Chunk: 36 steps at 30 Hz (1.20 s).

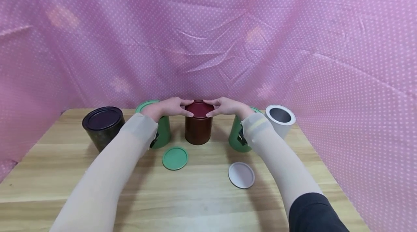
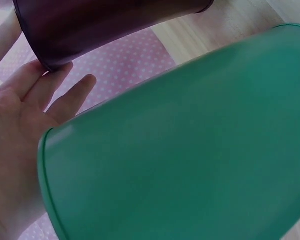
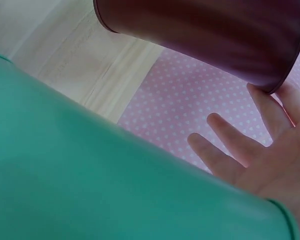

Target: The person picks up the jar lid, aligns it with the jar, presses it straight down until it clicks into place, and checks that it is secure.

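A dark red canister [image 1: 197, 132] stands upright at the back middle of the table with its dark red lid [image 1: 199, 109] on top. My left hand [image 1: 171, 107] grips the lid's left edge, thumb in front and fingers behind. Opposite it, my right hand [image 1: 228, 106] holds the right edge the same way. In both wrist views some fingertips touch the canister's rim [image 2: 51, 69] while others stand away from it. Beneath my left wrist is a green canister [image 1: 165, 132]; another green canister [image 1: 236, 136] stands under my right wrist, its top mostly hidden.
At the far left stands a black canister [image 1: 109, 134] with its lid on. A white canister [image 1: 277, 127] at the right is uncovered. A green lid [image 1: 175, 158] and a white lid [image 1: 241, 175] lie flat nearer me. Pink dotted cloth [image 1: 208, 43] surrounds the wooden table.
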Motion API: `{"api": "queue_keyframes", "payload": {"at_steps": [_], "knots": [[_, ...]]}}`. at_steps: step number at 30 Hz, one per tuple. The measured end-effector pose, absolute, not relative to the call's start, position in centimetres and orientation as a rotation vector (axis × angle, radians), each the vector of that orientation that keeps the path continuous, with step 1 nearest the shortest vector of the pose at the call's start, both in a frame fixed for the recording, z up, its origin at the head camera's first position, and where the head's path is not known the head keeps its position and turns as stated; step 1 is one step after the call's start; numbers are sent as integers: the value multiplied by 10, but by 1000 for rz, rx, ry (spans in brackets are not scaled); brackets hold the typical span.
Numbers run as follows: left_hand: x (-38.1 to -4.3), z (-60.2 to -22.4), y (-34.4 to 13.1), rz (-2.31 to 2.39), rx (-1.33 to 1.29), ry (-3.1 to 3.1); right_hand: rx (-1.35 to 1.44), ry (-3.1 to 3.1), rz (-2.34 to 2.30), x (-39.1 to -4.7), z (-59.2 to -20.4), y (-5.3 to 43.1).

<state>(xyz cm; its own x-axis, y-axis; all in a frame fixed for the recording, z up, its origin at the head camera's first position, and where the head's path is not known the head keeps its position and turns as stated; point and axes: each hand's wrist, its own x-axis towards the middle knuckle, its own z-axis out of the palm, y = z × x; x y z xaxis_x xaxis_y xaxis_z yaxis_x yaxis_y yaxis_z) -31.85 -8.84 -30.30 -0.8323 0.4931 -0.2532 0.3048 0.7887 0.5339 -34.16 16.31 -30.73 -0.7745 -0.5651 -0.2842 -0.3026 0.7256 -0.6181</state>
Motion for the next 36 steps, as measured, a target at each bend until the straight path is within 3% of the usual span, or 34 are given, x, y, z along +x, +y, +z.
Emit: {"api": "queue_keyframes", "payload": {"at_steps": [26, 36], "knots": [[-315, -293, -84, 484, 673, 2663, -701, 2495, -872, -329, -307, 153], [-299, -287, -90, 722, 792, 2760, -726, 2499, -1024, -313, -297, 153]]}}
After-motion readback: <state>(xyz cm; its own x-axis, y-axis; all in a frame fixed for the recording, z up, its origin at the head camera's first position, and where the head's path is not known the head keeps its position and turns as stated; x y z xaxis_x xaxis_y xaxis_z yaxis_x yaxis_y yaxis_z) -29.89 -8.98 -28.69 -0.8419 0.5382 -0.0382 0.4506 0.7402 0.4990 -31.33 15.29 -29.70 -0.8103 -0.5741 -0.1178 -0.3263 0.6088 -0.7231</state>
